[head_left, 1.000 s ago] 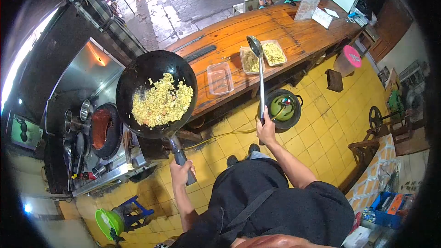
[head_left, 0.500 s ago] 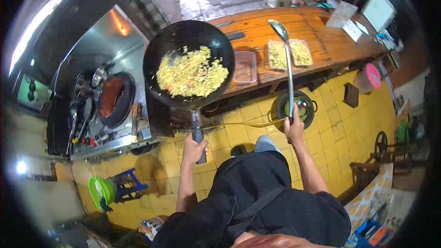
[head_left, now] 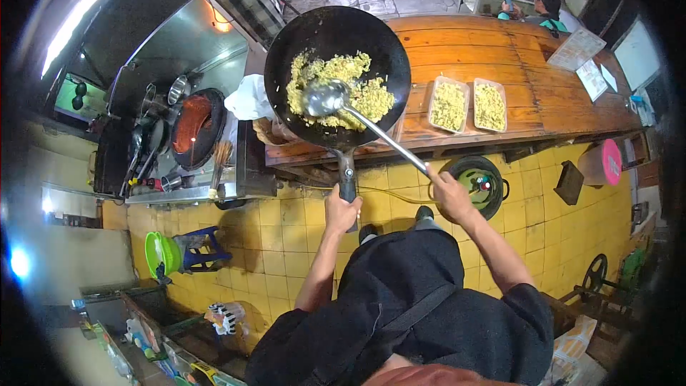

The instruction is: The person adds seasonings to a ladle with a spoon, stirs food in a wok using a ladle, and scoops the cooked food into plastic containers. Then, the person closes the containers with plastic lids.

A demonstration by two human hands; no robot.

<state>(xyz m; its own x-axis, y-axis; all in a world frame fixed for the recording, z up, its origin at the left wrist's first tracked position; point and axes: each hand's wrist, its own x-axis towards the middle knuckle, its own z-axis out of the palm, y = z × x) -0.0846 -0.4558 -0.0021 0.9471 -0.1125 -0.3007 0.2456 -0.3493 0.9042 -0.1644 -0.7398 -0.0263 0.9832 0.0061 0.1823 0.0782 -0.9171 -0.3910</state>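
My left hand (head_left: 343, 210) is wrapped round the handle of a black wok (head_left: 389, 43), held up over the left part of the wooden counter. Yellow fried rice (head_left: 371, 102) lies in the wok. In my right hand (head_left: 451, 194) is the handle of a long metal ladle (head_left: 386, 139); its bowl rests in or just over the rice. Two clear boxes of rice, one on the left (head_left: 449, 105) and one on the right (head_left: 490, 106), stand side by side on the counter. The wok hides most of a third box.
A metal stove top at the left holds a stone mortar (head_left: 214, 144) with red paste and several pots. Under the wooden counter (head_left: 457, 46) sits a green gas cylinder (head_left: 471, 180). A person (head_left: 549, 7) sits beyond the counter. A blue stool (head_left: 204, 249) stands lower left.
The ladle has swung left from above the boxes into the wok. The wok now covers most of the third box. The camera view has shifted.
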